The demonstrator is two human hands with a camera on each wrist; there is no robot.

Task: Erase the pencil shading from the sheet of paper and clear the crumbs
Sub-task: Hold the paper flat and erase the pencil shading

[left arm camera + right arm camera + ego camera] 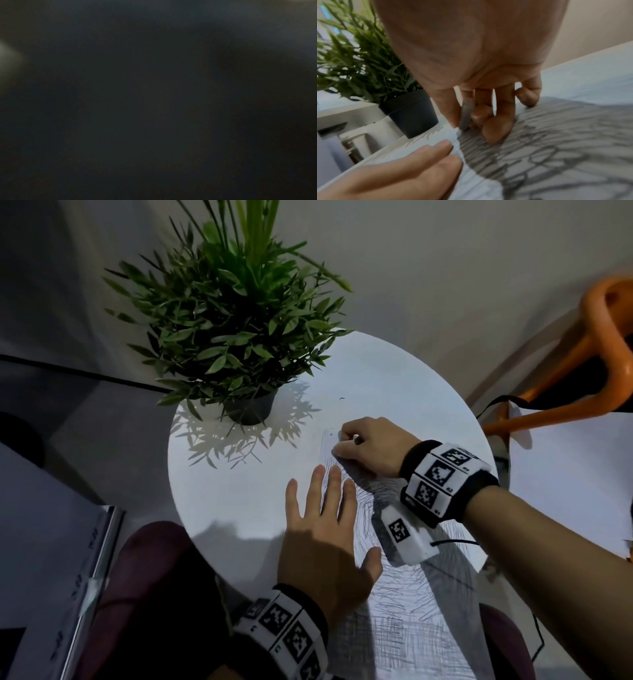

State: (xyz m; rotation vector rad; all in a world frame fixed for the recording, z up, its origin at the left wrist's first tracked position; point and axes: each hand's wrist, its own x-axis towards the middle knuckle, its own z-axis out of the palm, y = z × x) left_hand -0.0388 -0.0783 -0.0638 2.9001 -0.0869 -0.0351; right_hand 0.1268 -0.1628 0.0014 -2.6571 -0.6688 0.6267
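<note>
2 hands work on a round white table (212,508), seen here from the left side across to the right. farthest left on the table stands a potted plant (236,337), its dark pot (411,113) near the far edge and its leaf shadows spread over the white top. just right of the plant's shadows lies the left hand (329,546), palm down, fingers straight and spread, pressing flat on the left border of the sheet of paper (411,611); it has hold of nothing. its wrist camera gives only a dark blur. the sheet runs from the middle of the table toward the person and hangs over the near edge, and grey pencil shading (547,148) covers most of it in scribbled strokes, while a pale strip along the left border near the left fingertips (447,147) looks bare. right of the left hand, at the sheet's far left corner, the right hand (373,446) is curled downward, thumb and 1st fingers pinching a small grey eraser (467,115) whose lower end touches the paper at the boundary between bare strip and shading. the other fingers are folded, their knuckles resting on the shaded area. crumbs are too small to make out, apart from 1 dark speck (342,398) on the table beyond the right hand. farthest right, off the table, curves an orange frame (582,371).
</note>
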